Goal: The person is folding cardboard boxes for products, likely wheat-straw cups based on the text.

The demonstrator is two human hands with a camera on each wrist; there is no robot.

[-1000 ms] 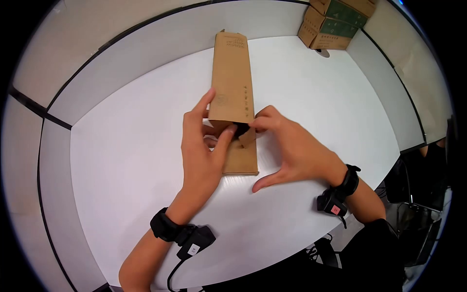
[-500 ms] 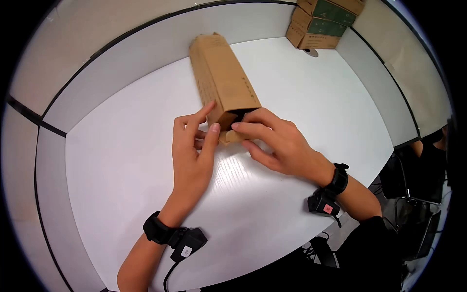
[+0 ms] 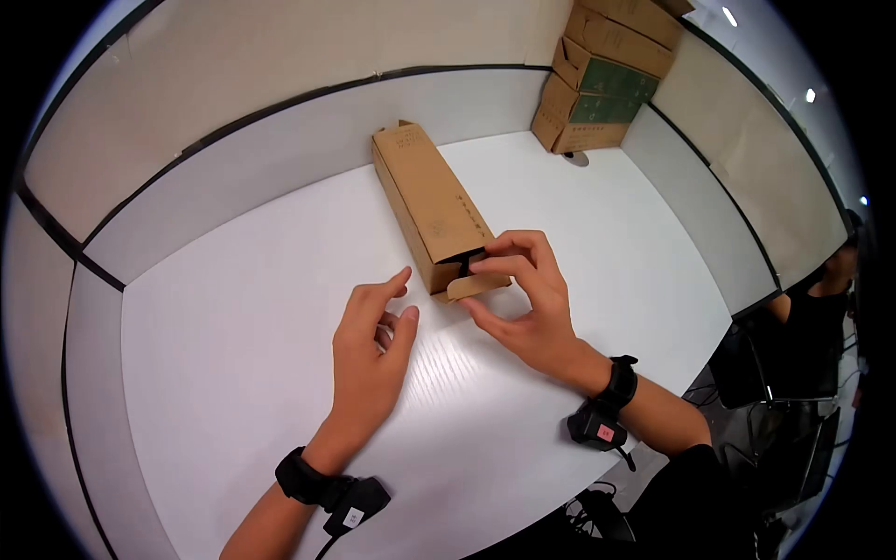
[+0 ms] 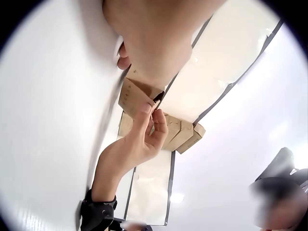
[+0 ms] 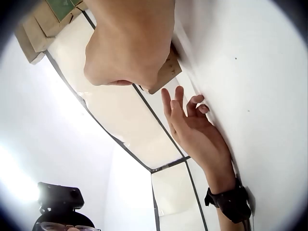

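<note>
A long brown cardboard box (image 3: 434, 201) lies on the white table, its near end partly open and dark inside. At that end a flap (image 3: 478, 284) stands out between the thumb and fingers of my right hand (image 3: 534, 313), which pinches it. In the left wrist view, the right hand's thumb and fingertips meet at the box's edge. My left hand (image 3: 369, 350) is apart from the box, just left of its near end, fingers loosely bent and holding nothing. In the right wrist view, the left hand (image 5: 199, 134) shows with its fingers spread a little.
Several brown and green cardboard boxes (image 3: 602, 89) are stacked in the back right corner, with a round grey disc (image 3: 577, 160) at their foot. Low grey partitions (image 3: 280, 159) edge the white table (image 3: 243, 308). Another person (image 3: 812, 317) sits beyond the right partition.
The box's far end has swung left, and its long near flap no longer lies stretched toward me. My left hand has let go of the box; my right hand has moved to the flap.
</note>
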